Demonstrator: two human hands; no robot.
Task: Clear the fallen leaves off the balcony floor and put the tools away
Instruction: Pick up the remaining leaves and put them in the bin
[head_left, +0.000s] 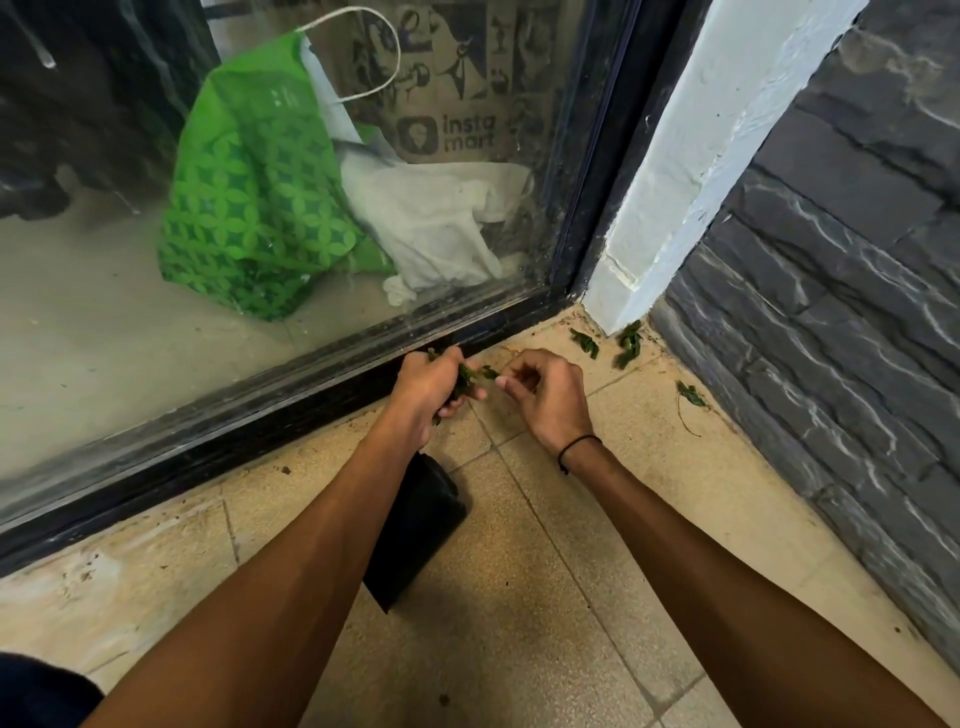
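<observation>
Head view: leaves (466, 378) within left fingers (451, 359)

hands: two, left hand (434, 382) and right hand (545, 397) | leaf bunch (466, 378) in the left: one | loose leaves on the tiles: three (585, 343) (628, 345) (690, 393) | bags behind the glass: two, green bag (249, 208), paper bag (447, 78) | wristband (577, 448): one

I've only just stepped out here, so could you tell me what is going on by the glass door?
A person is picking fallen leaves off the tiled balcony floor by hand. The left hand grips a small bunch of green leaves beside the door's black frame, and the right hand is next to it, fingers curled. Several loose leaves lie in the corner by the stone wall. A black object lies under the left forearm.
</observation>
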